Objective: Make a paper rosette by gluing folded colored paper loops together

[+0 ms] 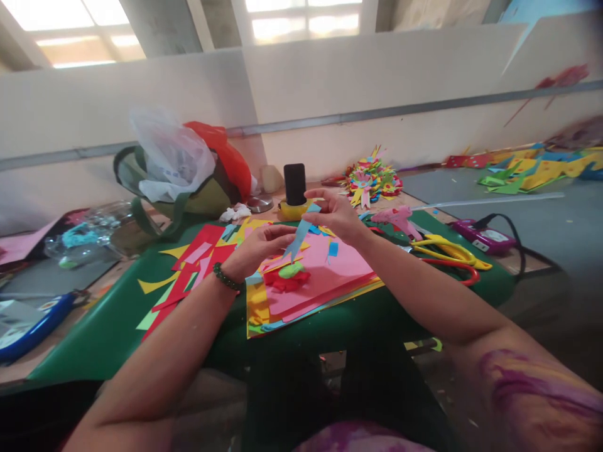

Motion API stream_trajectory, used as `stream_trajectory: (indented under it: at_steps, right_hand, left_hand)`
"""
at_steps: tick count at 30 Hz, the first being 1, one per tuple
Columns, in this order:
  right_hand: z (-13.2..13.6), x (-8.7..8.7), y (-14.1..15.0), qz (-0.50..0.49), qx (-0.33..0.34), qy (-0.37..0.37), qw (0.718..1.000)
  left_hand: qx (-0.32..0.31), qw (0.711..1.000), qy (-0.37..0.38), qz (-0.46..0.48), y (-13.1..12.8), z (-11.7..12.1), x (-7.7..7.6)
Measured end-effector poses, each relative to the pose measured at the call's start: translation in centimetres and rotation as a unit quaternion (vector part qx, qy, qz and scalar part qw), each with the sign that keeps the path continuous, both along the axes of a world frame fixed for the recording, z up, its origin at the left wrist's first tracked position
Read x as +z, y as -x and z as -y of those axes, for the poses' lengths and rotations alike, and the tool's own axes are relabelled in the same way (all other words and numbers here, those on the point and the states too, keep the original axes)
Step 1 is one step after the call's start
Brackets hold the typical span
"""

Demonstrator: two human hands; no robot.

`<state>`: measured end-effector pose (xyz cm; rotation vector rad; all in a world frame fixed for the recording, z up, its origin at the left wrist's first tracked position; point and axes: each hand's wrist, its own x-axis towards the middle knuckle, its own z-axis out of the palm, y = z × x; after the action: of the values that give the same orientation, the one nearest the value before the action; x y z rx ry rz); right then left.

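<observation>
A light blue paper strip (301, 235) with a notched lower end hangs at a slant above the paper stack. My right hand (340, 216) pinches its upper end between thumb and fingers. From the left, my left hand (264, 250) has thumb and fingertips closed at the strip's edge, lower down. Just beneath lies a red paper flower (285, 281) with a light green centre. It rests on a stack of pink paper (330, 276) with yellow and blue layers under it. A small blue paper piece (333, 249) lies right of the strip.
Red paper strips (206, 242) and yellow scraps lie left on the green mat (110, 320). On the right are a pink glue gun (396, 218), yellow-handled scissors (445, 248) and red-handled ones. Behind stand a phone (294, 184), a bag (188, 202) and a pile of paper rosettes (372, 181).
</observation>
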<state>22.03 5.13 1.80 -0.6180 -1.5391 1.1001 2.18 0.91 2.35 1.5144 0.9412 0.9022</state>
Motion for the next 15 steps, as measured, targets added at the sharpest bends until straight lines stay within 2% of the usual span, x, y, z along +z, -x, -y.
stream_trajectory:
  at_steps: [5, 10, 15]
  right_hand:
    - [0.9, -0.4, 0.9, 0.049, -0.001, -0.016, 0.999]
    - [-0.9, -0.6, -0.5, 0.027, -0.091, -0.032, 0.995]
    - [-1.2, -0.2, -1.9, 0.051, -0.193, -0.140, 0.970]
  left_hand:
    - [0.006, 1.000, 0.019, 0.021, -0.4, 0.3, -0.4]
    - [0.035, 0.997, 0.066, 0.035, -0.4, 0.3, -0.4]
    - [0.090, 0.984, 0.135, 0.073, -0.4, -0.1, -0.4]
